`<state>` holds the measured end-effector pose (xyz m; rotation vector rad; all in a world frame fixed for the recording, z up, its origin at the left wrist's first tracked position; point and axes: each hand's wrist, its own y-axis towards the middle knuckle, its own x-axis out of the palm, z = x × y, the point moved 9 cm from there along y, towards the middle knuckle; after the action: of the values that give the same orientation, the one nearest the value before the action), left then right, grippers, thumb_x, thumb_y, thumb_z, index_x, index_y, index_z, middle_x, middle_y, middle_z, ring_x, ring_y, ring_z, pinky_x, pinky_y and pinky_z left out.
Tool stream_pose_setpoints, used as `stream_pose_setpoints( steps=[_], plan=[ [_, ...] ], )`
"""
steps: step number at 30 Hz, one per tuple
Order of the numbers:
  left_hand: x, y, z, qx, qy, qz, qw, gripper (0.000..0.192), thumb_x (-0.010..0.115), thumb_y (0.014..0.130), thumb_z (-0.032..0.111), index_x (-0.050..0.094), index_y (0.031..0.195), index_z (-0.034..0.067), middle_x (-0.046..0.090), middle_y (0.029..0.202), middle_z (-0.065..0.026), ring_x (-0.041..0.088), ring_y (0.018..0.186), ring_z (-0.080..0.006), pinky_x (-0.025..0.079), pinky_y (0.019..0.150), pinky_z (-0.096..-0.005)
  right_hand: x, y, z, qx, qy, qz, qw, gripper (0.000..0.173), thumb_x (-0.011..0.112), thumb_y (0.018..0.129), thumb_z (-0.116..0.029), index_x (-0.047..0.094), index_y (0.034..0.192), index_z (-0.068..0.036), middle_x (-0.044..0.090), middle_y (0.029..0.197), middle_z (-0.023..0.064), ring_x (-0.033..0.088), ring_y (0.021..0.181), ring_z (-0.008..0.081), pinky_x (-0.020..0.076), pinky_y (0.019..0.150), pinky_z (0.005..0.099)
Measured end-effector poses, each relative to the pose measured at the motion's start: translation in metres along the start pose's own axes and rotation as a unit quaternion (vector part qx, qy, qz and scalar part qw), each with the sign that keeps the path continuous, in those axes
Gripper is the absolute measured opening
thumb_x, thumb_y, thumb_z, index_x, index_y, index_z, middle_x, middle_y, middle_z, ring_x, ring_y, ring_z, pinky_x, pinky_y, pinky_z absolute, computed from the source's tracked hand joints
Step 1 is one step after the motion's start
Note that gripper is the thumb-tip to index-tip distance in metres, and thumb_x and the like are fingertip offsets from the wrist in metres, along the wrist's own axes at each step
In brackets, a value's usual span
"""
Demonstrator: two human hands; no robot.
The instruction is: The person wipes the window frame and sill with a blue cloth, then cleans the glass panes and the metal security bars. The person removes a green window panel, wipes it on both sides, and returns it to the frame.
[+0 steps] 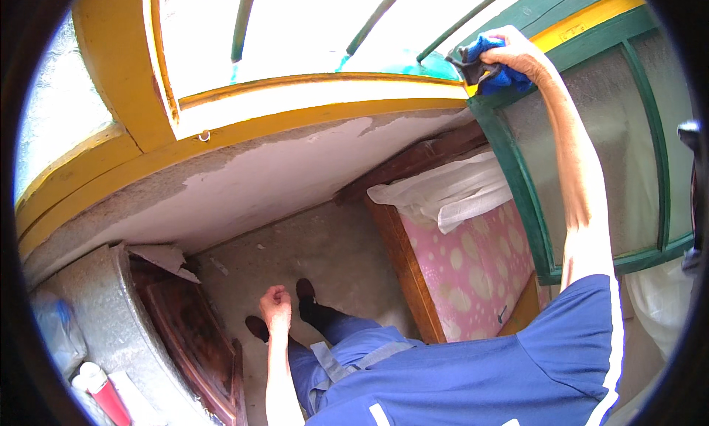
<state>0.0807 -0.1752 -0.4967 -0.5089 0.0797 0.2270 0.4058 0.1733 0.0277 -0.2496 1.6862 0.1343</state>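
Note:
With my right arm stretched out, my right hand [512,54] grips a crumpled blue and dark grey cloth [490,71]. The cloth is against the corner where the yellow window frame [321,106] meets the green casement [520,171], which has frosted glass. Green window bars [376,19] rise beside it against bright light. My left hand [275,304] hangs low over the floor, its fingers curled, with nothing seen in it. Part of the cloth is hidden under my right fingers.
A dark wooden cabinet [188,326] with a grey top stands at lower left, bearing a red bottle [108,395] and a plastic bag [58,332]. A wood-edged pink patterned panel [465,265] stands under white fabric [465,188]. A metal hook [204,136] sticks out below the window frame.

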Motion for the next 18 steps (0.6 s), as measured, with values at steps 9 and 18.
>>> stream_pose_setpoints(
  steps=[9, 18],
  plan=[
    [0.004, 0.001, 0.023, 0.029, 0.037, 0.01, 0.999, 0.022, 0.06, 0.079, 0.012, 0.069, 0.095, 0.0, 0.069, 0.077, -0.0154, 0.068, 0.073, -0.0214, 0.053, 0.069, -0.0334, 0.071, 0.008, -0.011, 0.091, -0.429, -0.027, 0.898, 0.024, 0.062, 0.073, -0.016, 0.069, 0.094, -0.006, 0.068, 0.095, 0.0179, 0.066, 0.094, 0.0323, 0.053, 0.082, 0.0403],
    [-0.019, -0.013, 0.073, 0.063, 0.031, 0.041, 0.997, 0.024, 0.062, 0.079, 0.012, 0.068, 0.099, -0.001, 0.07, 0.08, -0.0157, 0.069, 0.075, -0.0229, 0.053, 0.071, -0.0336, 0.082, 0.014, -0.009, 0.037, -0.413, -0.066, 0.907, 0.022, 0.06, 0.071, -0.012, 0.07, 0.088, -0.002, 0.069, 0.09, 0.0214, 0.068, 0.087, 0.0356, 0.0545, 0.078, 0.043]
  ],
)
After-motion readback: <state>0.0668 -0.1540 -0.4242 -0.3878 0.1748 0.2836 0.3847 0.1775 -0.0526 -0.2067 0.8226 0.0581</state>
